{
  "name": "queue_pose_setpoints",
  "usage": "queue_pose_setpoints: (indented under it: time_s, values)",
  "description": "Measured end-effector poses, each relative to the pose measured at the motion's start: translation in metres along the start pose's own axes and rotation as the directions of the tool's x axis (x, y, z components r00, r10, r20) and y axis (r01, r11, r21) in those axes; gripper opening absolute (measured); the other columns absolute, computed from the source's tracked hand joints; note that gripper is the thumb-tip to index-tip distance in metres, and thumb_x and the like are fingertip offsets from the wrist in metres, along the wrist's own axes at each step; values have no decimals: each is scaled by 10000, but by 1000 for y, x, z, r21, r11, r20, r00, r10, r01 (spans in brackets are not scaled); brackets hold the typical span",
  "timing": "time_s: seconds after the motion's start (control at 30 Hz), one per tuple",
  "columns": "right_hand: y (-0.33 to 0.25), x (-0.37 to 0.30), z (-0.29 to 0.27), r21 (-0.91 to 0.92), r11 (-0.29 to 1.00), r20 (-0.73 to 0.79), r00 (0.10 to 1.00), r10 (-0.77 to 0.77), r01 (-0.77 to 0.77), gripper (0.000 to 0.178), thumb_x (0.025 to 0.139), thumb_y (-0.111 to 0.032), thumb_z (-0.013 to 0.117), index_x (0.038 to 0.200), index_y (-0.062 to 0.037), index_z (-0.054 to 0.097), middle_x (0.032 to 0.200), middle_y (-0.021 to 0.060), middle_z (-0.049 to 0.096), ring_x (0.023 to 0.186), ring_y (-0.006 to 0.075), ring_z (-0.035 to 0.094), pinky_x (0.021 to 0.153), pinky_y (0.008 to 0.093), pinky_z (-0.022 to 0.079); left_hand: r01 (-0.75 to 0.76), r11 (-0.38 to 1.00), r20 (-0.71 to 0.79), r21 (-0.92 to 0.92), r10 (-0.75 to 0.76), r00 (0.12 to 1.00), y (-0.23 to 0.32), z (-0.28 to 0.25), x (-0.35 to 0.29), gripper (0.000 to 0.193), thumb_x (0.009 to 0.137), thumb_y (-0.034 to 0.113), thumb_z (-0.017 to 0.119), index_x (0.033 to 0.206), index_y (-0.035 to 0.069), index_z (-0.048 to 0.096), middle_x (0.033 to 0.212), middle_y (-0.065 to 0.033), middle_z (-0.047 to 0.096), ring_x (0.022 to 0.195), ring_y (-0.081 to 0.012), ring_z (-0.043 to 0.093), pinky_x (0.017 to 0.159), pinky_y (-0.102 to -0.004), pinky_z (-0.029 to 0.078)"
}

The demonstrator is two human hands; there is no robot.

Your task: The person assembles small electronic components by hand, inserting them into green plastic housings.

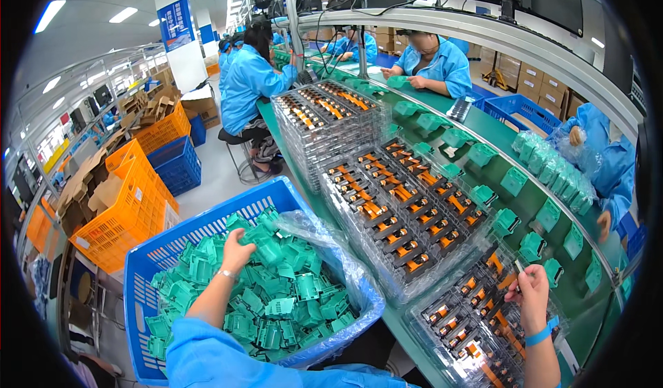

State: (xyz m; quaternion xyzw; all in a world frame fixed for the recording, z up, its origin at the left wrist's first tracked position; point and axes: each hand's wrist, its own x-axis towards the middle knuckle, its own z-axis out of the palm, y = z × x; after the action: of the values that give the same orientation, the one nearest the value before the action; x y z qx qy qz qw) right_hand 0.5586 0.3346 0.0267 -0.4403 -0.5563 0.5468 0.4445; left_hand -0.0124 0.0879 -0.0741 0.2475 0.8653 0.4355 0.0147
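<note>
In the blue crate [141, 284] lies a heap of green plastic housings [269, 312]. My left hand [237, 253] is over the heap, its fingers closed on the edge of one green plastic housing [266, 245]. At the right, my right hand [530, 291] pinches a small, pale, slim part [519, 266]. It is above a clear tray [428, 319] that holds rows of orange-and-black parts [476, 350]. The fingers partly hide the slim part, so its kind is unclear.
Stacked clear trays [345, 201] of orange-and-black parts stand along the bench. Beyond them, green housings [513, 181] lie spaced along the green belt [476, 201]. Co-workers in blue [442, 67] sit across and further along. Orange crates [128, 208] stand on the floor at left.
</note>
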Motion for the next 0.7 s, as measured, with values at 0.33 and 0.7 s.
queue_pose_setpoints:
  time_s: [0.33,0.7]
  values:
    - [9,-9,-5,112,994,35,999,12,-16,181,906,-168,543,1025,-54,471,746,81,592,621,179,618,523,276,529,-182,908,-1,-377,196,981,35,-65,-69,459,684,-65,659,1122,28,559,1004,-31,585,851,-87,563,770,-199,445]
    - [7,-12,-15,192,981,-11,1000,1,1,166,905,-152,549,1026,-72,468,808,102,609,669,198,636,534,275,540,90,504,170,-859,116,979,79,-74,-78,392,835,60,503,1223,40,452,1183,-103,537,1055,-237,553,913,-382,453]
